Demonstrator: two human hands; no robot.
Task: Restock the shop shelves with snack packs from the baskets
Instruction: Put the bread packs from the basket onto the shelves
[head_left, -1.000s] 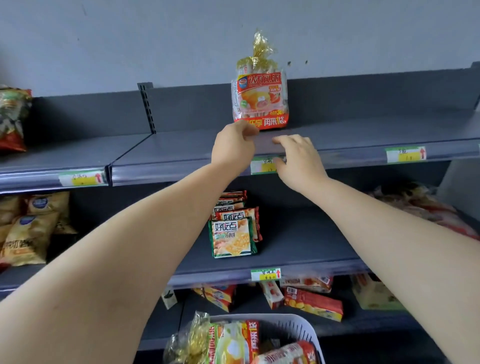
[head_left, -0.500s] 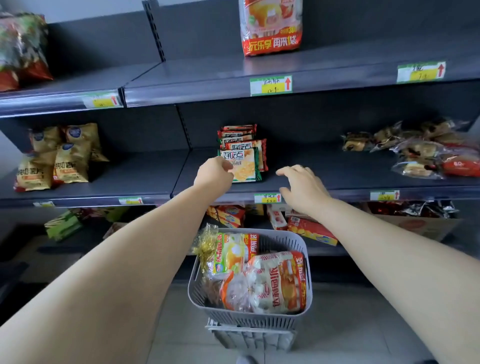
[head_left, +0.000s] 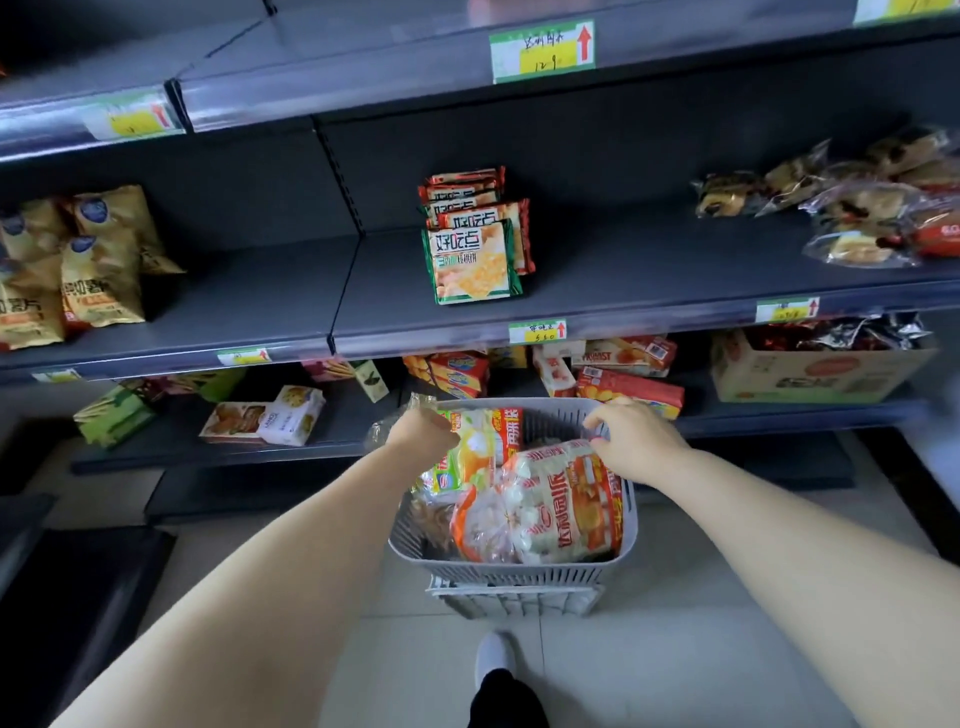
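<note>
Dark grey shop shelves (head_left: 597, 270) stand half stocked. Before them a grey basket (head_left: 519, 571) holds an orange snack pack (head_left: 550, 499) and a green snack pack (head_left: 475, 452). The right hand (head_left: 636, 441) hangs slack-fingered over the orange one, gripping nothing. The left hand (head_left: 423, 434) lies on the green pack with its fingers hidden, so I cannot tell its grip.

A yellow price tag (head_left: 542, 51) with a red arrow sits at top centre, and a smaller tag (head_left: 537, 331) lies mid-frame. Between them is a leaning stack of green-edged biscuit packets (head_left: 470, 265). Golden bags (head_left: 101, 280) stand at the left and clear-wrapped pastries (head_left: 857, 208) at the upper right. A cardboard box (head_left: 815, 374) is below the pastries. At bottom centre a white shoe (head_left: 494, 652) rests on pale floor tiles (head_left: 675, 649).
</note>
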